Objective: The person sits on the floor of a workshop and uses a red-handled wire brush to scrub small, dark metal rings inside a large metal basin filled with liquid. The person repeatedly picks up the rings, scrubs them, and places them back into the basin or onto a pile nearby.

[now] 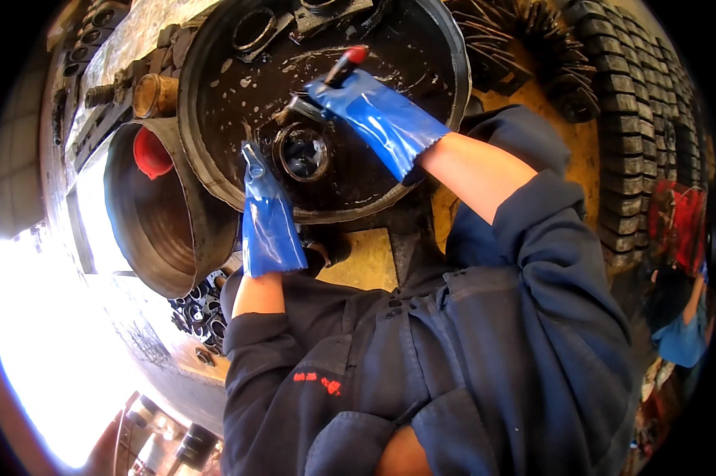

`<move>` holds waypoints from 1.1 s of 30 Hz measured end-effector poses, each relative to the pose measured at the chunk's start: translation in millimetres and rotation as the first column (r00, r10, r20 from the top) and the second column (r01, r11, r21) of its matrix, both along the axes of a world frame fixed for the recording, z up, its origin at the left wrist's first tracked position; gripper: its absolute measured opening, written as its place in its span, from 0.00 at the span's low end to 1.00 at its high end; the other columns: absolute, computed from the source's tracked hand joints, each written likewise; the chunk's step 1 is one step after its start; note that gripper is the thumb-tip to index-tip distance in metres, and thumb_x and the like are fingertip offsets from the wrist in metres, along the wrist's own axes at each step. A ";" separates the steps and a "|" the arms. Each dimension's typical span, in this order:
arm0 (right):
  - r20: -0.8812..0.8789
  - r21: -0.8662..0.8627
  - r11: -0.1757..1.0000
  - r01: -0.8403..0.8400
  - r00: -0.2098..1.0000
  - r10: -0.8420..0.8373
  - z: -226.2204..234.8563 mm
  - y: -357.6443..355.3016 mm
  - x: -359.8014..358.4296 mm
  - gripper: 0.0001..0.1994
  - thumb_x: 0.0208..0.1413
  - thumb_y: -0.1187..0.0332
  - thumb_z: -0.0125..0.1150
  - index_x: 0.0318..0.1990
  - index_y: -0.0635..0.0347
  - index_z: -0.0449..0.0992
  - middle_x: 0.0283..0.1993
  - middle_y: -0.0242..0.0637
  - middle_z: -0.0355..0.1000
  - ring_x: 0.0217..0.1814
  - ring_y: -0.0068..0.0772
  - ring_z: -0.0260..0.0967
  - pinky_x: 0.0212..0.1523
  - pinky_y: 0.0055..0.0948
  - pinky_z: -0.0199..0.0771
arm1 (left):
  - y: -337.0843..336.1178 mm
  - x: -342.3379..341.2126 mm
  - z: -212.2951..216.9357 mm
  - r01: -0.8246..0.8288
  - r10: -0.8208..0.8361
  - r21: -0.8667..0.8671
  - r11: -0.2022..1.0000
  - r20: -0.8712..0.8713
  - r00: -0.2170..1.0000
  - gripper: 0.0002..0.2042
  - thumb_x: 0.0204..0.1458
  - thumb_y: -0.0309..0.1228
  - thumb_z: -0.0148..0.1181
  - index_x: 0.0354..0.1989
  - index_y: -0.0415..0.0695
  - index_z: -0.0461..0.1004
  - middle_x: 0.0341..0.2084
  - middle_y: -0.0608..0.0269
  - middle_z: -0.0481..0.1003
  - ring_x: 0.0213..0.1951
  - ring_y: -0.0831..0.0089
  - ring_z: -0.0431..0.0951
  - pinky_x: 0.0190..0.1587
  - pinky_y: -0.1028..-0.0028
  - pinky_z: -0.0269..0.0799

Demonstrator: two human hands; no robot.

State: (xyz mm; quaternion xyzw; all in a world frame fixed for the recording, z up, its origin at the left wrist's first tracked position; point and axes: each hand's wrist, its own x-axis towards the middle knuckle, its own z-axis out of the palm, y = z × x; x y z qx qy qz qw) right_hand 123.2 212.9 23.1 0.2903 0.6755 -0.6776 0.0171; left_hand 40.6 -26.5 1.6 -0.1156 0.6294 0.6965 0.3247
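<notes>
In a blue rubber glove, my right hand (346,99) is closed round a paintbrush (304,106). The red end of its handle sticks up past the hand, and its bristles point down-left, just above a round, ring-shaped metal part (323,163). Dark, wet liquid coats this part, which sits low in a wide metal basin (215,181). My left hand (256,170), gloved the same way, reaches over the near-left rim and grips the part's left side; its fingertips are partly hidden.
More dark metal parts (255,30) lie at the basin's far side. A tilted metal drum (155,238) with a red cup (151,152) inside stands left, below a rusty cylinder (156,96). Stacked black tracks (623,119) rise at right. Another person (681,337) is at far right.
</notes>
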 end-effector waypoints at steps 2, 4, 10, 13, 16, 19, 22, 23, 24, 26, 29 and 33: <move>0.045 -0.006 0.999 0.044 0.998 -0.043 5.6 2.3 18.7 0.18 0.59 0.55 0.61 0.37 0.64 0.80 0.32 0.43 0.78 0.34 0.37 0.75 0.43 0.36 0.75 | -3.1 -1.5 -1.8 -0.011 0.011 -0.004 1.000 -0.001 1.000 0.27 0.66 0.51 0.50 0.61 0.40 0.71 0.52 0.46 0.78 0.49 0.50 0.80 0.56 0.47 0.77; 0.178 0.142 0.983 0.114 0.974 -0.138 5.0 0.9 24.1 0.18 0.57 0.54 0.60 0.37 0.62 0.81 0.30 0.41 0.79 0.32 0.38 0.75 0.41 0.38 0.76 | -0.3 -1.6 -1.0 -0.002 0.002 -0.004 1.000 0.000 1.000 0.27 0.66 0.51 0.50 0.61 0.40 0.71 0.52 0.46 0.78 0.49 0.50 0.80 0.56 0.47 0.77; -0.006 0.032 0.993 0.118 0.993 -0.118 17.7 -6.0 7.9 0.17 0.58 0.53 0.58 0.32 0.60 0.79 0.26 0.38 0.76 0.29 0.33 0.73 0.36 0.35 0.74 | -7.3 -2.2 0.2 -0.014 0.014 -0.013 1.000 -0.002 1.000 0.28 0.66 0.52 0.49 0.61 0.40 0.72 0.52 0.47 0.78 0.49 0.51 0.80 0.56 0.48 0.77; -0.023 -0.007 0.995 0.095 0.995 -0.095 -28.5 -1.8 -3.2 0.18 0.60 0.52 0.58 0.36 0.61 0.78 0.31 0.41 0.77 0.34 0.34 0.74 0.40 0.36 0.74 | 7.0 0.4 0.5 0.018 -0.018 -0.003 1.000 0.009 1.000 0.28 0.66 0.52 0.49 0.61 0.40 0.72 0.52 0.47 0.78 0.49 0.51 0.80 0.56 0.48 0.77; 0.144 0.077 0.996 0.038 0.988 -0.049 -0.5 -1.8 10.2 0.18 0.57 0.53 0.62 0.40 0.62 0.80 0.36 0.44 0.80 0.38 0.42 0.77 0.46 0.38 0.76 | -2.3 -2.5 0.6 -0.007 0.007 0.000 1.000 0.013 1.000 0.28 0.66 0.53 0.49 0.61 0.41 0.72 0.52 0.47 0.78 0.49 0.51 0.80 0.56 0.48 0.77; 0.233 0.172 0.979 0.111 0.961 -0.149 -13.3 1.3 11.7 0.17 0.57 0.55 0.62 0.42 0.61 0.81 0.36 0.44 0.80 0.38 0.42 0.77 0.46 0.39 0.75 | 1.9 -4.5 1.1 0.000 0.000 0.012 1.000 0.018 1.000 0.28 0.66 0.53 0.49 0.61 0.41 0.72 0.52 0.48 0.78 0.49 0.52 0.80 0.56 0.49 0.77; 0.248 0.198 0.970 0.139 0.951 -0.186 -7.6 1.0 10.5 0.15 0.59 0.58 0.61 0.39 0.63 0.81 0.35 0.45 0.80 0.38 0.40 0.77 0.45 0.36 0.75 | 3.4 -7.5 0.6 -0.009 0.008 0.024 1.000 0.033 0.999 0.28 0.66 0.53 0.49 0.61 0.41 0.72 0.52 0.48 0.78 0.49 0.52 0.80 0.56 0.49 0.78; 0.159 0.121 0.988 0.095 0.981 -0.114 3.3 0.6 7.1 0.15 0.59 0.58 0.60 0.39 0.63 0.81 0.34 0.45 0.80 0.37 0.39 0.77 0.45 0.35 0.76 | 3.1 -8.4 -0.6 -0.014 0.013 0.026 1.000 0.040 0.999 0.28 0.66 0.53 0.49 0.61 0.41 0.72 0.52 0.48 0.78 0.49 0.52 0.80 0.56 0.49 0.78; 0.069 0.064 0.998 0.023 0.997 -0.027 -2.9 4.5 0.8 0.16 0.60 0.58 0.60 0.39 0.64 0.81 0.33 0.45 0.80 0.36 0.36 0.76 0.44 0.33 0.76 | 11.5 -7.0 -2.4 0.000 -0.002 0.039 0.999 0.054 0.999 0.28 0.66 0.54 0.49 0.61 0.41 0.72 0.52 0.48 0.78 0.49 0.52 0.80 0.56 0.49 0.78; 0.069 0.089 0.987 -0.131 0.990 0.125 34.4 -13.4 -7.8 0.16 0.62 0.56 0.59 0.41 0.60 0.81 0.33 0.41 0.80 0.35 0.34 0.76 0.42 0.32 0.76 | 7.1 -9.7 -2.8 -0.021 0.018 0.044 0.999 0.066 0.998 0.28 0.66 0.54 0.49 0.61 0.41 0.72 0.51 0.48 0.78 0.49 0.52 0.80 0.56 0.49 0.78; -0.156 0.419 0.878 -0.231 0.934 0.320 37.3 -36.3 -3.7 0.11 0.60 0.58 0.66 0.47 0.49 0.83 0.37 0.39 0.82 0.37 0.36 0.80 0.41 0.35 0.81 | 16.4 -13.7 -0.2 -0.020 0.012 0.074 0.997 0.105 0.994 0.28 0.66 0.54 0.49 0.61 0.41 0.72 0.51 0.49 0.78 0.49 0.53 0.81 0.55 0.49 0.78; -0.425 0.638 0.762 -0.114 0.772 0.472 27.3 -47.3 15.6 0.12 0.54 0.63 0.69 0.46 0.49 0.83 0.41 0.39 0.82 0.43 0.42 0.81 0.44 0.38 0.82 | 18.8 -14.3 4.0 -0.021 0.006 0.087 0.996 0.171 0.985 0.29 0.66 0.54 0.49 0.61 0.42 0.72 0.51 0.49 0.78 0.49 0.53 0.81 0.55 0.50 0.78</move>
